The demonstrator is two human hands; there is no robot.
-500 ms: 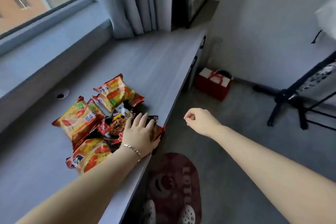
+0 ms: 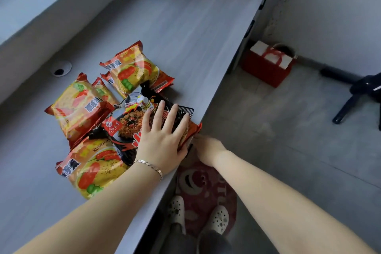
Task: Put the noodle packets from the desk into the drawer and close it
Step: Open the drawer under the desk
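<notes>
Under the bench's front edge (image 2: 208,107) the right hand (image 2: 208,148) reaches in; its fingers are hidden by the edge and by a packet corner, so I cannot tell whether they are curled or spread, nor what they touch. No drawer front can be made out from this angle. On top, the left hand (image 2: 162,142) lies flat with fingers (image 2: 158,115) apart, pressing on the black noodle packet (image 2: 127,121), which sits right at the edge. An orange packet (image 2: 190,132) beneath it juts slightly past the edge, mostly covered by the hand. I count five yellow-and-red noodle packets (image 2: 132,70) showing clearly, overlapping in a heap, one tucked under another so only its ends show; more could be buried. Beyond the heap the bench runs bare toward the curtain, and a cable hole (image 2: 60,68) sits near the wall. Below on the floor are a round red mat (image 2: 204,183) and a red gift bag (image 2: 268,64).
</notes>
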